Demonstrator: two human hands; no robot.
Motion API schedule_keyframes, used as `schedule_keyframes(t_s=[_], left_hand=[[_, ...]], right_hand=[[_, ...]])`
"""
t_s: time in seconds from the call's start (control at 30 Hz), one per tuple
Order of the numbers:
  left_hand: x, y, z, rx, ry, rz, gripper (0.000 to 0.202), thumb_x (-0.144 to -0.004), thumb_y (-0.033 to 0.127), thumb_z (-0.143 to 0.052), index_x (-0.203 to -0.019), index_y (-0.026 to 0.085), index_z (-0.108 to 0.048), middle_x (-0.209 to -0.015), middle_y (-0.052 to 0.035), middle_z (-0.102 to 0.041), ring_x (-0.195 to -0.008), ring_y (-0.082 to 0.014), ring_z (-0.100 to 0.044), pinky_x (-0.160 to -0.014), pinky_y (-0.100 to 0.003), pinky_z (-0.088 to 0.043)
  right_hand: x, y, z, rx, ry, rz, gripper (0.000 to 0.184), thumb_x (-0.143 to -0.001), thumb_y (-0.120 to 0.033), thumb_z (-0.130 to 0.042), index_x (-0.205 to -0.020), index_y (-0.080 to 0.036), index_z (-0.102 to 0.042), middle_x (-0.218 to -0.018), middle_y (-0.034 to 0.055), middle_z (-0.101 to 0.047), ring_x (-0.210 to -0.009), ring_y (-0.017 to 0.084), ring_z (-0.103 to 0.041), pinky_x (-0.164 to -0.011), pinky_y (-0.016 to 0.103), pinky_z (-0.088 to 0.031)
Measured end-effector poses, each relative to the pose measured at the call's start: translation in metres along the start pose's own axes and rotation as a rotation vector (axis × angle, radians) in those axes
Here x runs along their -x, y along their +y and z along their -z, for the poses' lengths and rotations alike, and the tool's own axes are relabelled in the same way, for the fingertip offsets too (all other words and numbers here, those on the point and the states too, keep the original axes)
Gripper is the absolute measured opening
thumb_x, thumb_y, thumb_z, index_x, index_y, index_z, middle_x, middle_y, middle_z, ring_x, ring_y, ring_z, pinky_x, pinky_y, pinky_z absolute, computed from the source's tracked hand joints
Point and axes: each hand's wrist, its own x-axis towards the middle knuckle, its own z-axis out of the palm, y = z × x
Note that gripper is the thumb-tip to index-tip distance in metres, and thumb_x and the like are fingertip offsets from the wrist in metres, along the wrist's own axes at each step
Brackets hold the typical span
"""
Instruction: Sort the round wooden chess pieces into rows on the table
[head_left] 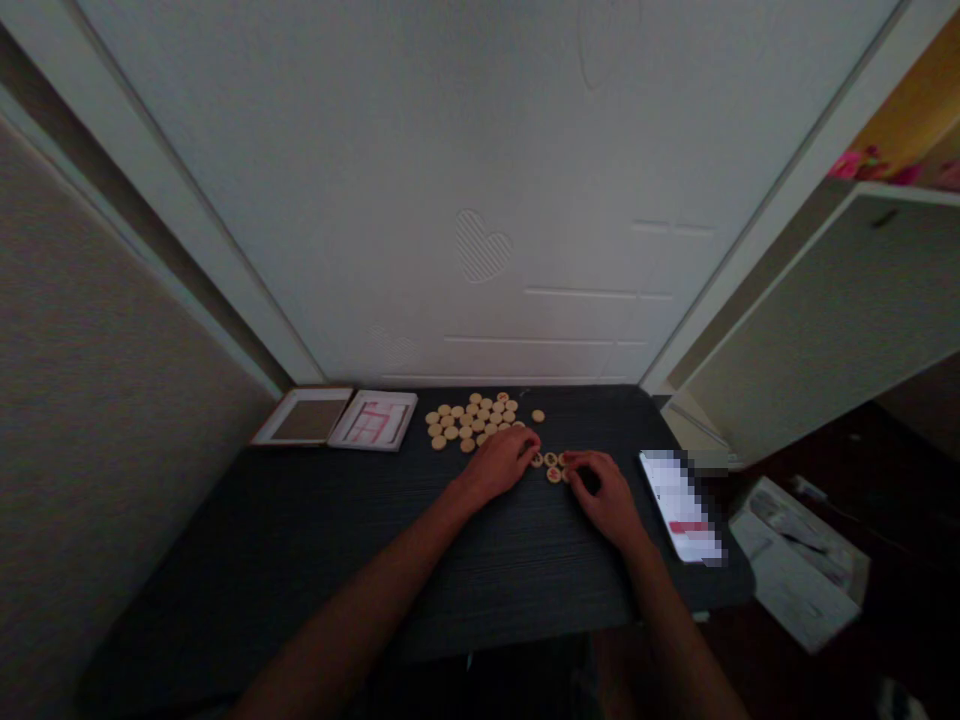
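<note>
Several small round wooden game pieces, like Chinese chess pieces, lie in a small group [553, 475] with dark and red marks on their upper faces. My left hand [504, 462] reaches in from the left, its fingers curled and their tips at a piece [537, 461] on the group's left side. On the other side, my right hand [606, 495] has thumb and index finger bent together at the pieces on the right edge, partly covering them. A larger cluster of pieces [466, 420], mostly plain side up, spreads behind my left hand. One piece [538, 416] lies apart.
An open flat box [304, 415] with a red-lined white sheet [373, 420] is at the table's back left. A lit phone [681, 505] lies near the right edge of the dark table [315, 560]. A white door panel [375, 200] rises behind; a white box [799, 560] sits lower right.
</note>
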Motion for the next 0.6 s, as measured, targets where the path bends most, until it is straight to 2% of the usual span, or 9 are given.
schedule_keyframes(t_s=[0.13,0.3,0.43,0.6], left_hand=[[0.002,-0.01,0.012,-0.033,0.086,0.018,0.023,-0.102,0.028,-0.047,-0.108,0.023,-0.068,-0.108,-0.0042,-0.073,-0.101,-0.0204,-0.067,-0.093,-0.033,-0.05],[-0.005,-0.033,0.031,-0.137,0.179,0.069,0.028,-0.102,0.027,-0.045,-0.116,0.021,-0.067,-0.118,-0.0076,-0.071,-0.109,-0.0232,-0.063,-0.098,-0.037,-0.048],[-0.021,-0.046,0.039,-0.237,0.171,0.071,0.03,-0.098,0.021,-0.047,-0.119,0.025,-0.068,-0.122,-0.0057,-0.072,-0.111,-0.0269,-0.058,-0.098,-0.042,-0.045],[-0.036,-0.05,0.033,-0.338,0.131,0.069,0.026,-0.095,0.023,-0.049,-0.108,0.025,-0.072,-0.118,-0.0067,-0.073,-0.112,-0.0313,-0.054,-0.096,-0.048,-0.041]], right_hand=[[0.0,-0.001,0.001,-0.058,0.045,-0.034,0.006,-0.091,-0.029,-0.063,-0.096,-0.027,-0.066,-0.113,0.0062,-0.073,-0.108,0.027,-0.065,-0.096,0.046,-0.05],[0.001,0.0,0.0,-0.067,0.049,-0.039,0.008,-0.09,-0.031,-0.065,-0.097,-0.028,-0.067,-0.113,0.0064,-0.073,-0.108,0.027,-0.066,-0.096,0.047,-0.05],[0.001,0.0,0.0,-0.059,0.056,-0.054,0.008,-0.09,-0.031,-0.065,-0.097,-0.027,-0.067,-0.113,0.0068,-0.073,-0.107,0.027,-0.066,-0.095,0.047,-0.051],[0.001,-0.004,0.002,-0.059,0.066,-0.064,0.009,-0.09,-0.029,-0.065,-0.097,-0.027,-0.068,-0.114,0.0072,-0.072,-0.107,0.027,-0.066,-0.094,0.046,-0.052]])
